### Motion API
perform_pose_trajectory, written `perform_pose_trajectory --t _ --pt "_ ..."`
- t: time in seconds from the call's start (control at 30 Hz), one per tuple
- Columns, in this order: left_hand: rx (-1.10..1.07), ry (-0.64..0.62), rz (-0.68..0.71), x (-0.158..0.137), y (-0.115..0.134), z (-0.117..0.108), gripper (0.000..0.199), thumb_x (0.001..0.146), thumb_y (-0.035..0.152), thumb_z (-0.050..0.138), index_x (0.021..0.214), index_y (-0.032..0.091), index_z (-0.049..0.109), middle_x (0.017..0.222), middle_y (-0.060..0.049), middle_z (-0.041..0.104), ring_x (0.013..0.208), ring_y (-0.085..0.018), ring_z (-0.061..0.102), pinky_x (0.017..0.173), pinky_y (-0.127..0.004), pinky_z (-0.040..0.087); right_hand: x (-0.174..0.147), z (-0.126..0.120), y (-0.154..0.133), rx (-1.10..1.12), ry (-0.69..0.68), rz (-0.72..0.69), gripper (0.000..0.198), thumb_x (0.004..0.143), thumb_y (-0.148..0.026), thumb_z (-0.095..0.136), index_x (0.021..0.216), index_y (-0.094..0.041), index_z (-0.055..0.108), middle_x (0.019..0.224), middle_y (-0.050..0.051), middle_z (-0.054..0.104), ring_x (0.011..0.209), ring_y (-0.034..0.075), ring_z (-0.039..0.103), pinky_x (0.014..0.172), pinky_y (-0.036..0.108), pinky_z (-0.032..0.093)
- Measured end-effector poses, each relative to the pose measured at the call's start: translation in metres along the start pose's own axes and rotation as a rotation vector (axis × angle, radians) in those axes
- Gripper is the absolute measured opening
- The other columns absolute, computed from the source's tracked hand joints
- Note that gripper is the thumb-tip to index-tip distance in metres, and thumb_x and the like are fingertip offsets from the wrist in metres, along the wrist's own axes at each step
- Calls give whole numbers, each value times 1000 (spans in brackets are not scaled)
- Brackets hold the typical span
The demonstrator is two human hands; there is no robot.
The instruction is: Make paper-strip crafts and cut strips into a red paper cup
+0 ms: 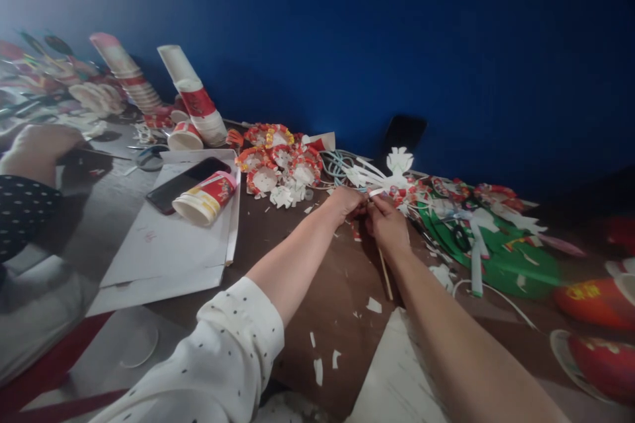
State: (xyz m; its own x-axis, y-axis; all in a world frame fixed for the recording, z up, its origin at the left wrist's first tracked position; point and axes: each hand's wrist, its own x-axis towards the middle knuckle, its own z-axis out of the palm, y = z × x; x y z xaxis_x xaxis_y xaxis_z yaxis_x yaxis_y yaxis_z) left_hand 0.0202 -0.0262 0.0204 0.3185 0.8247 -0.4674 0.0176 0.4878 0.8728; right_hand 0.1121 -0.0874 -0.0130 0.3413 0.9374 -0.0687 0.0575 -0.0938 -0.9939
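My two hands meet over the brown table. My right hand (pixel 391 223) is closed around a thin wooden stick (pixel 385 272), whose lower end slants down below the palm. A small white paper strip (pixel 377 192) shows at the fingertips. My left hand (pixel 350 203) is closed against the right one; its fingertips are mostly hidden, so what it pinches cannot be made out. Just beyond the hands stands a white paper cutout shaped like a flower (pixel 399 164); whether it joins the stick is hidden. Red and white ruffled paper-cup flowers (pixel 282 162) lie to the left.
Left, a phone (pixel 186 184) and paper cups (pixel 198 207) rest on a white board (pixel 163 244). Cup stacks (pixel 198 102) lean behind. Another person's hand (pixel 42 145) is at far left. Scissors (pixel 460 236) lie on green sheets (pixel 520 268) at right. Paper scraps (pixel 374 305) litter the table.
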Motion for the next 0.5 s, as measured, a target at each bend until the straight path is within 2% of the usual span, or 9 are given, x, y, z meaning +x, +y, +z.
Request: perform_pose_trajectory --t 0.13,0.27,0.5 --pt "60 15 33 0 -2 1 30 78 22 66 53 14 50 41 3 45 37 -5 36 40 -20 25 -2 2 -4 65 19 20 62 68 -40 59 124 -15 59 43 -9 39 35 8 31 37 21 24" --pt "67 -12 50 3 -5 -2 28 80 22 63 56 14 53 44 2 48 39 -6 38 43 -21 27 -3 1 -5 88 -20 -9 55 69 -39 60 120 -18 61 45 -8 41 35 9 32 35 21 23" --pt "33 -34 40 9 -8 -3 26 77 29 69 60 13 56 45 2 49 38 -5 39 41 -20 26 -3 0 -2 76 -12 -19 25 71 -42 61 84 -21 62 42 -8 38 34 9 32 34 22 22"
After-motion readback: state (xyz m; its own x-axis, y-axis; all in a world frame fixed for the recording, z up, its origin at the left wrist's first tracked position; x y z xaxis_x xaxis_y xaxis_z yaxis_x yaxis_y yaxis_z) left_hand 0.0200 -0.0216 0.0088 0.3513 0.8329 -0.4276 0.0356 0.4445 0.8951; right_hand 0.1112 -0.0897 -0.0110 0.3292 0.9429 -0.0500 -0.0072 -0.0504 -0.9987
